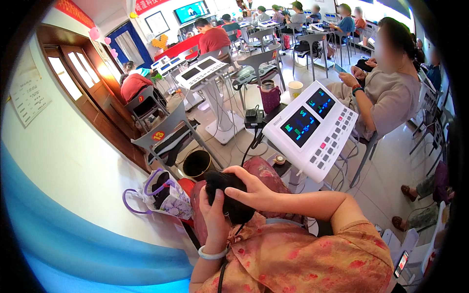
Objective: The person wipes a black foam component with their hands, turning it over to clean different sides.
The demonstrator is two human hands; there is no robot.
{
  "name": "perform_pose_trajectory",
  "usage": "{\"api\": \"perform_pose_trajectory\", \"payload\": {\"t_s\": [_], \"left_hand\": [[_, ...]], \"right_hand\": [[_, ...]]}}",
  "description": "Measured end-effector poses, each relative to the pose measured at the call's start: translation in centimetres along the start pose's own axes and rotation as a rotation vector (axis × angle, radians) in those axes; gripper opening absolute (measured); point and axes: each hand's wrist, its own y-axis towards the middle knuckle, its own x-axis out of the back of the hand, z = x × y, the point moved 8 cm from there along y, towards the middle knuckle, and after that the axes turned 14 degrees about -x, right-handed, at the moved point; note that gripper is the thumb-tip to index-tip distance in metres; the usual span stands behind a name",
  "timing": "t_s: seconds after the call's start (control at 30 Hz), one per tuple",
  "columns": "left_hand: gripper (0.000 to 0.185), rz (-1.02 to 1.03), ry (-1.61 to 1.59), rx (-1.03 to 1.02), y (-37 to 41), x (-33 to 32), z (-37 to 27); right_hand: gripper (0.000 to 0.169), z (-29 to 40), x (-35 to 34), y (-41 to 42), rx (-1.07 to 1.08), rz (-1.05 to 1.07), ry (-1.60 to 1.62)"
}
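Note:
A black, soft-looking object (234, 203), whose kind I cannot tell, is held above my lap between both hands. My left hand (213, 216), with a pale bangle at its wrist, grips it from the near left side. Over its top and right side lies my right hand (249, 188), thumb and fingers resting on the black surface. A black cord runs down from near the object along my orange floral top. Patterned dark red trousers (256, 166) cover my knees. Beyond them stands a white console (311, 132) with two lit displays and rows of buttons.
A floral bag (176, 201) with purple handles and a black bin (198, 163) are at the left. Behind the console stand a cup in a purple sleeve (270, 97) and a paper cup (295, 89). A seated person (388, 88) holds a phone at the right. Cables hang around the stands.

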Motion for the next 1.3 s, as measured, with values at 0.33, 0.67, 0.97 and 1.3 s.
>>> {"api": "perform_pose_trajectory", "payload": {"t_s": [0.33, 0.67, 0.97, 1.3], "left_hand": [[0.025, 0.164, 0.389, -0.169, 0.1, -0.2, -0.5], [0.034, 0.3, 0.458, -0.257, -0.7, -3.2, -2.4], [0.024, 0.303, 0.427, -0.172, -0.6, -1.6, -1.5], [0.026, 0.079, 0.392, -0.186, 0.4, -0.3, -1.2]], "right_hand": [[0.051, -0.2, 0.3, -0.2, 0.012, -0.076, -0.058], [0.023, -1.3, 1.2, 0.5, -0.114, -0.128, 0.124], [0.027, -2.9, 0.1, 0.3, -0.329, 0.004, 0.355], [0.051, -0.4, 0.4, 0.1, 0.03, -0.07, 0.017]]}}
